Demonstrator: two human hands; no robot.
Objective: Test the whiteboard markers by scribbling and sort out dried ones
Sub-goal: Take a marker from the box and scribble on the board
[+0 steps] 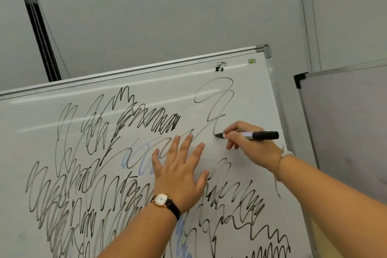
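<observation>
Head view: right hand (249, 144) pinches a light, rigid black marker (249, 134) mid-barrel, scribbling faintly on the whiteboard (146, 90); left hand (180, 165) rests flat, fingers (173, 144) released.

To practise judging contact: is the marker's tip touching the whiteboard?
Touching. In the head view the tip of the marker meets the whiteboard where the faint grey line ends.

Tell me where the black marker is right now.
In the head view, the black marker is right of centre, gripped by the right hand, tip on the whiteboard near its right edge.
</observation>
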